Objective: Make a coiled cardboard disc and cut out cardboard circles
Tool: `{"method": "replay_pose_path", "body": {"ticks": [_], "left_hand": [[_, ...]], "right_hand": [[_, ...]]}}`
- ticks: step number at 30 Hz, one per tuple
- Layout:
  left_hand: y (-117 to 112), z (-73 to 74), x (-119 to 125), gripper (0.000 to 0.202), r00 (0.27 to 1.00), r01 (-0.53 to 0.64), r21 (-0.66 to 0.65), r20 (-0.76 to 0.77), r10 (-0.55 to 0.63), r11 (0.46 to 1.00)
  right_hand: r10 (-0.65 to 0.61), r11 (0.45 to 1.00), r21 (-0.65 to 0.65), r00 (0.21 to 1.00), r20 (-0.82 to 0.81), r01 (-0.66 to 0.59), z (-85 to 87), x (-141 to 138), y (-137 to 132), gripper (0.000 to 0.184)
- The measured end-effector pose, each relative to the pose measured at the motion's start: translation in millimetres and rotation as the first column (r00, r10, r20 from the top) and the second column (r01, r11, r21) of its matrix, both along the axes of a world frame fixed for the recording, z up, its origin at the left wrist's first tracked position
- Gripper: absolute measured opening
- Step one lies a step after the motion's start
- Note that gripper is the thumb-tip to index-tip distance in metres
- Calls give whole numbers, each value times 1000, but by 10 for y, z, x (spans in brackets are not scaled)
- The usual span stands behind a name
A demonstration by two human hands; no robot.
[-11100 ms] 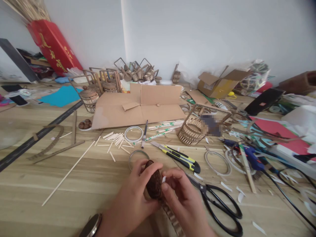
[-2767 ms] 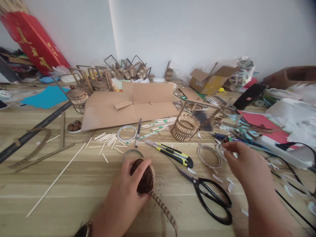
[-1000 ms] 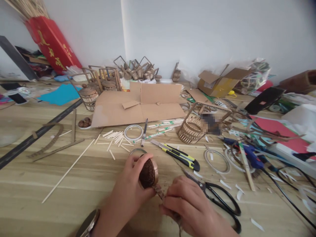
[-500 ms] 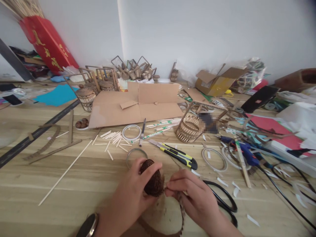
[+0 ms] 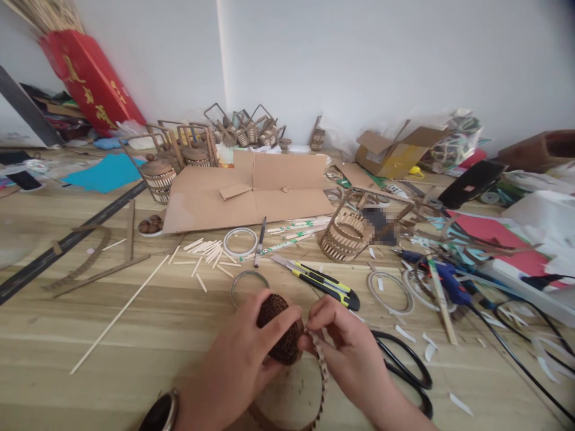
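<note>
A dark brown coil of corrugated cardboard strip [image 5: 279, 328], tightly wound, rests in my left hand [image 5: 238, 341], the fingers wrapped around its edge. The strip's loose length [image 5: 322, 383], ridged along one side, leaves the coil on its right and hangs in a loop below. My right hand [image 5: 348, 347] pinches this strip between thumb and fingers close to the coil. Just beyond the coil lies a thin ring [image 5: 238, 288], partly hidden by my left hand. A yellow-and-black utility knife [image 5: 330, 286] lies ahead, its blade out. Black scissors handles [image 5: 408, 368] sit beside my right hand.
Short sticks [image 5: 211, 251], a tape roll [image 5: 241, 242] and a pen [image 5: 260, 241] lie farther back. A slatted basket [image 5: 344, 236] stands ahead, with a blue glue gun [image 5: 451, 282] and its cable at right. Behind are flattened cardboard [image 5: 206, 203] and an open box [image 5: 395, 149].
My right hand's fingers have shifted slightly along the strip, with the index finger lifted and bent more. The coil has turned a little in my left hand, its end face showing more.
</note>
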State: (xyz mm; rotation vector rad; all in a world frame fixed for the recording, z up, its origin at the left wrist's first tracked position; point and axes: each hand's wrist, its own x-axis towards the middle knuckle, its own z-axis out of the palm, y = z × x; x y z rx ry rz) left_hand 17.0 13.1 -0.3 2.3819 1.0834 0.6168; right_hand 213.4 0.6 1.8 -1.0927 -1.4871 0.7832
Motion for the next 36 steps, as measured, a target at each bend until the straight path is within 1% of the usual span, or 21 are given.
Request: {"method": "replay_pose_path", "body": {"ticks": [1, 2, 4, 6, 7, 8, 10, 13, 16, 18, 20, 24, 29, 33, 36], "left_hand": [[-2, -5, 0, 79, 1000, 1, 19, -8, -1, 1000], [-4, -13, 1, 80, 1000, 3, 44, -14, -3, 999], [-6, -33, 1, 82, 1000, 4, 99, -23, -1, 995], [-4, -53, -1, 89, 1000, -12, 138, -17, 15, 990], [-3, -62, -3, 94, 1000, -23, 148, -10, 25, 989], [-2, -70, -3, 100, 999, -36, 152, -5, 38, 988], [0, -83, 3, 105, 999, -54, 141, -1, 55, 989], [-3, -95, 32, 99, 997, -80, 67, 17, 79, 995], [-9, -82, 70, 99, 987, -142, -27, 68, 144, 989], [-10, -60, 87, 96, 981, -164, -66, 92, 170, 984], [-7, -39, 93, 90, 979, -158, -79, 116, 167, 984], [0, -48, 80, 78, 979, -144, -16, 142, 144, 990], [10, -93, 45, 79, 994, -66, 101, 92, 57, 993], [32, -94, 18, 78, 1000, -15, 229, -3, 16, 973], [51, -100, 4, 77, 997, 15, 329, -71, 9, 944]], "right_hand": [[-10, 990, -142, 994, -107, -6, 1, -19, 14, 27], [-25, 959, -281, 978, -207, -35, 8, -34, 29, 34], [-48, 855, -499, 939, -342, -138, 33, -54, 54, 43], [-52, 762, -613, 924, -380, -209, 59, -63, 63, 42], [-47, 733, -644, 928, -370, -220, 70, -67, 60, 40], [-39, 716, -663, 936, -350, -218, 79, -73, 53, 39], [-31, 721, -665, 950, -311, -194, 91, -94, 28, 39], [-40, 754, -633, 950, -311, -175, 89, -145, -15, 37], [-65, 780, -604, 939, -338, -163, 65, -187, -44, 35], [-83, 792, -595, 941, -329, -138, 48, -195, -51, 35], [-92, 794, -599, 952, -292, -107, 41, -189, -49, 34], [-68, 774, -625, 967, -247, -106, 58, -165, -36, 37], [-23, 790, -611, 994, -111, -50, 117, -150, -32, 29], [-17, 779, -626, 995, -94, -46, 144, -144, -30, 22], [24, 783, -622, 1000, 11, -12, 136, -134, -32, 23]]}}
